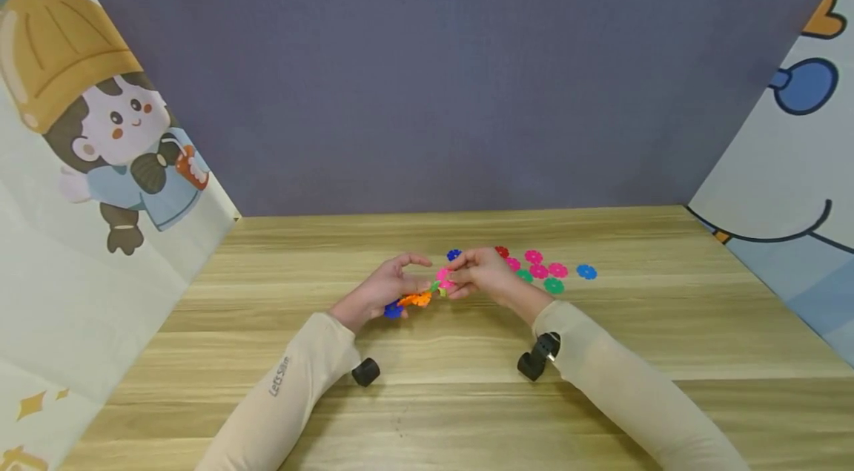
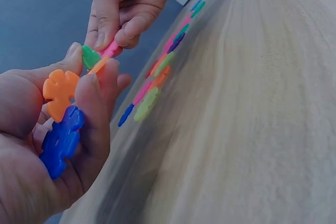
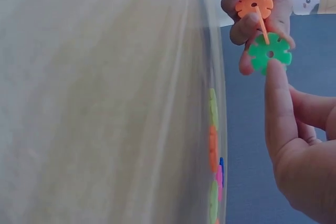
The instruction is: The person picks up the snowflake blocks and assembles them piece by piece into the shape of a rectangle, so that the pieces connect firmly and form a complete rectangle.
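Observation:
A chain of notched plastic snowflake discs stretches between both hands. My left hand (image 1: 380, 289) holds it by a blue disc (image 2: 63, 142) and the orange discs (image 2: 60, 92), its fingers curled around them. Farther along, a green disc (image 3: 259, 53) stands at an angle, slotted onto an orange one. My right hand (image 1: 492, 277) pinches a pink disc (image 1: 444, 276) against the green disc's edge. Fingers cover part of the pink disc, so I cannot tell whether its slot is engaged. In the right wrist view, the pink disc is hidden.
Loose discs lie on the wooden table (image 1: 454, 404) behind and right of my hands, among them pink (image 1: 534, 257), green (image 1: 554, 285), light blue (image 1: 586, 272) and dark blue (image 1: 454, 254) ones. A grey panel (image 1: 427, 85) stands at the back, with printed sheets at both sides.

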### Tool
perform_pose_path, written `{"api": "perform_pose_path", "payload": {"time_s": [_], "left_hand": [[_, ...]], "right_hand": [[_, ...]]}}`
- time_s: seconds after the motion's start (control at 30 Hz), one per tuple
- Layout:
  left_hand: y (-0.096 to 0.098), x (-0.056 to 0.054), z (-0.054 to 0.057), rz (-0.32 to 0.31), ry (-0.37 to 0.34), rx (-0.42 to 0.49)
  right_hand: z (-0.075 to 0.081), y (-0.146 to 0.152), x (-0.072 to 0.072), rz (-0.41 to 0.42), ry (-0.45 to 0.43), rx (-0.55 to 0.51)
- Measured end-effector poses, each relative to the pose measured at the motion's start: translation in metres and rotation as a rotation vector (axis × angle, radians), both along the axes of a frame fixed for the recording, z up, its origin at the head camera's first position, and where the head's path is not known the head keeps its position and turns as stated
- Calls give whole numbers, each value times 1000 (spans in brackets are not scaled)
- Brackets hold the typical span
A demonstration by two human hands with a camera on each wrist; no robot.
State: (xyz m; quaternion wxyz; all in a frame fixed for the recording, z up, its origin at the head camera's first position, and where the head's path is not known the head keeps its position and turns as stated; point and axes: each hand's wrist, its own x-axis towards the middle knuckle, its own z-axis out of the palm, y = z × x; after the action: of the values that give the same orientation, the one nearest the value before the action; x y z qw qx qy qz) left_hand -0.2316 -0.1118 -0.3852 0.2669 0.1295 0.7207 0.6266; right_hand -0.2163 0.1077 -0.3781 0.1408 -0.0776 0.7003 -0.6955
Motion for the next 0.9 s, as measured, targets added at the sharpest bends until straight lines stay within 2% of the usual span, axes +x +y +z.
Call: {"api": "perform_pose_path", "payload": {"time_s": [0.3, 0.57, 0.7, 0.9], "left_hand": [[0, 0, -1, -14, 17, -7], [-3, -2, -6, -12, 27, -4], [-3, -3, -9, -15, 22, 12], [-1, -1, -5, -10, -11, 39]], "right_hand": [[1, -2, -2, -2, -42, 21], [-2, -3, -4, 20, -53, 13], [-4, -3, -5, 36, -57, 12], [0, 5, -8, 74, -64, 20]]}}
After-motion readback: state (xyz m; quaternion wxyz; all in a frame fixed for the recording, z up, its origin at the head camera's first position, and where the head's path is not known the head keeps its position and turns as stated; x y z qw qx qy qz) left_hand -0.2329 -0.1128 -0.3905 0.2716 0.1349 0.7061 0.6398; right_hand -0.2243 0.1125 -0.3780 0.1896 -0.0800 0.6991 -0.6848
